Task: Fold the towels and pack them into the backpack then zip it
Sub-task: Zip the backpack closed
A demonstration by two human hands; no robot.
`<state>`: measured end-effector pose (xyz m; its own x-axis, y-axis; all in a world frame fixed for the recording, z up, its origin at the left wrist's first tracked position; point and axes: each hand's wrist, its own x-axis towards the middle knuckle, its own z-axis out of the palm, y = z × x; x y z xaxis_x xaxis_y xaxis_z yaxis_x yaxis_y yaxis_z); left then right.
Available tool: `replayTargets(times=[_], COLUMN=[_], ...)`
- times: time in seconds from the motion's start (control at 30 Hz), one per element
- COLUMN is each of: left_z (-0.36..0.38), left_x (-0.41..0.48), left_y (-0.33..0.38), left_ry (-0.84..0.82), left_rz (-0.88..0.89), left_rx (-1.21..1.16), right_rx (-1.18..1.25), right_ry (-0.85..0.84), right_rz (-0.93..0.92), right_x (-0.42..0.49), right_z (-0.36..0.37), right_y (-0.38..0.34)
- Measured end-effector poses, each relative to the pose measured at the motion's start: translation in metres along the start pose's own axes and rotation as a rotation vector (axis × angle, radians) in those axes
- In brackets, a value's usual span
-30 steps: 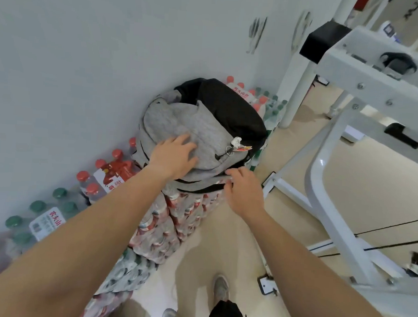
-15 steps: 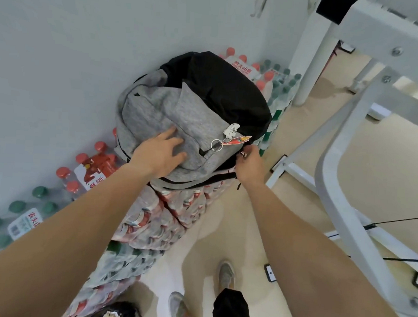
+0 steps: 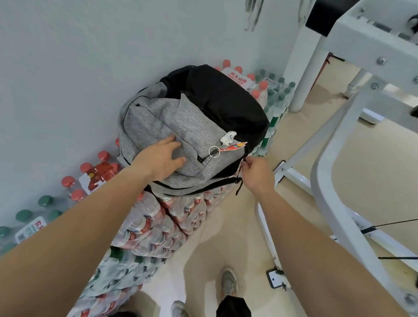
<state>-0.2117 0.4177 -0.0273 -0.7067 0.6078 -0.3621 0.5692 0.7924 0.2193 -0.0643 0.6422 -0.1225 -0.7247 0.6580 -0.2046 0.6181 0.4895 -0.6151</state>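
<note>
A grey and black backpack (image 3: 195, 123) lies on a stack of shrink-wrapped water bottle packs against the wall. My left hand (image 3: 160, 159) presses flat on its grey front pocket, fingers spread. My right hand (image 3: 257, 171) pinches a zipper pull at the backpack's near right side, next to a keyring with a white and a red charm (image 3: 229, 143). No towels are visible; the inside of the backpack is hidden.
Bottle packs (image 3: 156, 226) stacked under the bag, with more red-capped and green-capped bottles (image 3: 90, 178) along the wall. A white metal frame (image 3: 342, 180) stands close on the right. My shoes (image 3: 228, 281) are on the beige floor below.
My right hand moved from the bag's lower edge up to the zipper pull and closed on it. The view shifted closer to the backpack; my left hand stayed pressed on the grey pocket.
</note>
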Motion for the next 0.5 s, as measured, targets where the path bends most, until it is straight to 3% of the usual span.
replayTargets(times=[0.2,0.27,0.3,0.37,0.4,0.5], left_z=[0.002,-0.004,-0.007,-0.007,-0.002,0.032], left_x=[0.001,-0.010,-0.017,-0.029,-0.031,-0.022], left_y=[0.002,0.016,0.028,0.059,0.077,0.120], left_ry=[-0.126,0.001,0.173,0.556,0.641,0.563], left_rz=[-0.046,-0.098,-0.104,0.069,0.212,0.546], left_rx=[0.069,0.069,0.081,0.134,0.120,0.195], right_rx=[-0.211,-0.198,-0.181,-0.127,-0.093,-0.017], right_ry=[0.011,0.011,0.008,0.000,-0.002,-0.018], right_rz=[-0.132,-0.131,-0.124,-0.105,-0.103,-0.136], right_x=[-0.023,-0.025,-0.025,-0.024,-0.023,-0.020], right_z=[-0.018,-0.019,-0.020,-0.021,-0.023,-0.031], right_y=[0.002,-0.003,-0.006,-0.009,-0.010,-0.008])
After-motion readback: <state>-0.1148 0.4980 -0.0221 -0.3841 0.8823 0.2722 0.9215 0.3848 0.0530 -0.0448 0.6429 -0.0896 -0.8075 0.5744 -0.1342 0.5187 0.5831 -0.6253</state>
